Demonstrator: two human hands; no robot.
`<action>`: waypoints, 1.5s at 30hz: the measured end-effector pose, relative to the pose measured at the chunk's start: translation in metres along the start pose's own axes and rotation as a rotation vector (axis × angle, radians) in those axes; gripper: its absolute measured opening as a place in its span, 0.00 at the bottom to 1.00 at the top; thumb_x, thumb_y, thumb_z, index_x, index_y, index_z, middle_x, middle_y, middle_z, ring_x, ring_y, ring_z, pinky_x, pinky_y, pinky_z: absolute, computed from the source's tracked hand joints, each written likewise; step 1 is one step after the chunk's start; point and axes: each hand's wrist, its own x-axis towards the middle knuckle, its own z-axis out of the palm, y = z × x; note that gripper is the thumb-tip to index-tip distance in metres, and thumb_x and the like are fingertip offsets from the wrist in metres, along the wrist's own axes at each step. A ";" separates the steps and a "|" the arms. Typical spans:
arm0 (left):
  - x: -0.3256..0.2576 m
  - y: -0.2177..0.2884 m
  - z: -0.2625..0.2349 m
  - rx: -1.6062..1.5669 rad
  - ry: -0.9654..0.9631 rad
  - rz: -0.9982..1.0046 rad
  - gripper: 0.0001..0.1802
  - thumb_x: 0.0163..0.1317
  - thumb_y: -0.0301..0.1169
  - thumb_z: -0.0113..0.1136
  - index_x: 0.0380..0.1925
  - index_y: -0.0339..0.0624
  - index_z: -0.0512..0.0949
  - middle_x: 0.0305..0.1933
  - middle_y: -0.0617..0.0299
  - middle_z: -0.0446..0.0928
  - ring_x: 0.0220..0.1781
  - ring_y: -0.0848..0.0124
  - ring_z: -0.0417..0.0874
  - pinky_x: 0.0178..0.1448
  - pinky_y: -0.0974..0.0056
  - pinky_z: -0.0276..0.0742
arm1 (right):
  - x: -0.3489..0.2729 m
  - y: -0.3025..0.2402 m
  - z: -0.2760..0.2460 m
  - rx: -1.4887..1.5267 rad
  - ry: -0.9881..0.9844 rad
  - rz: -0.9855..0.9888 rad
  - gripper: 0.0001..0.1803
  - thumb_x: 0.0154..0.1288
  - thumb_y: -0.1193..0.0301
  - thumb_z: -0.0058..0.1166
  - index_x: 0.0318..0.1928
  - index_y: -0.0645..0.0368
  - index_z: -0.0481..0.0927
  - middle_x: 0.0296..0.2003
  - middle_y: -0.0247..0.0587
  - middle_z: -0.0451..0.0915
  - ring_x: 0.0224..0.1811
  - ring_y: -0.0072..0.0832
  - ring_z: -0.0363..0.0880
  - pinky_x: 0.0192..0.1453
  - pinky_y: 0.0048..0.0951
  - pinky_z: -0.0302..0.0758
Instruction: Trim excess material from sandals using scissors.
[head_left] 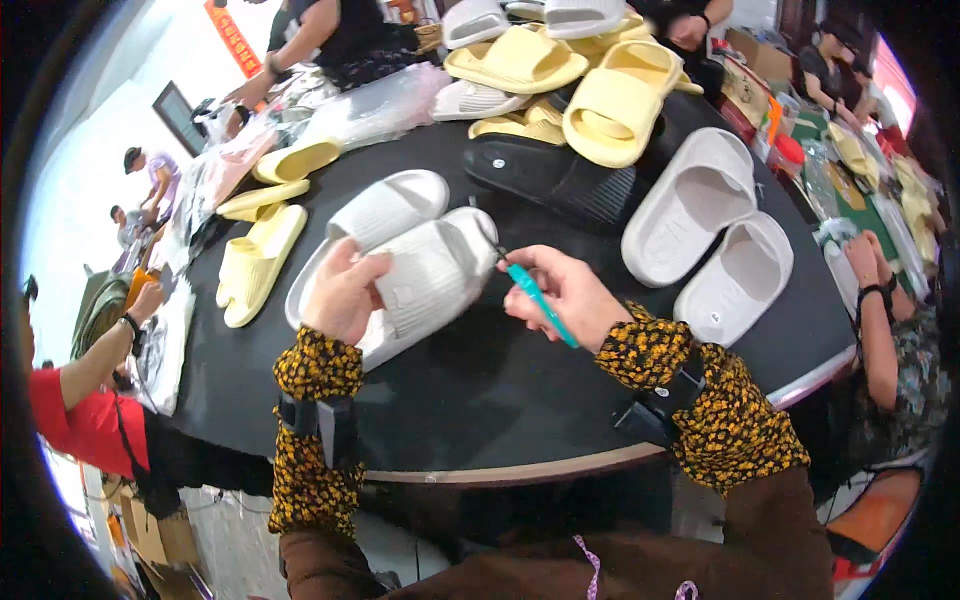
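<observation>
My left hand [345, 295] is closed on a white slide slipper [432, 275], its thumb lying over the ribbed strap. Against that slipper's far side rests a second white slipper [385, 208], partly covered by it. In my right hand [575, 295] is a slim tool with a teal handle [540, 303], pinched between thumb and fingers. Its thin dark tip points up and left, close to the right edge of the held slipper. Whether the tip touches the slipper I cannot tell, and its exact kind is too small to make out.
Yellow slippers [258, 262] lie at the left of the black table [480, 420]. A black slipper [550, 180] and a pile of yellow and white slippers [520, 60] are at the back. Two white slippers [690, 205] stand right. Clear plastic bags [370, 105] lie far left; people work around.
</observation>
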 end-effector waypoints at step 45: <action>-0.033 -0.025 0.033 0.203 0.062 0.334 0.29 0.58 0.20 0.47 0.61 0.32 0.55 0.60 0.46 0.64 0.61 0.62 0.68 0.64 0.62 0.60 | -0.003 -0.002 0.003 -0.508 0.247 -0.144 0.20 0.52 0.68 0.57 0.46 0.61 0.69 0.32 0.50 0.79 0.34 0.41 0.80 0.38 0.36 0.75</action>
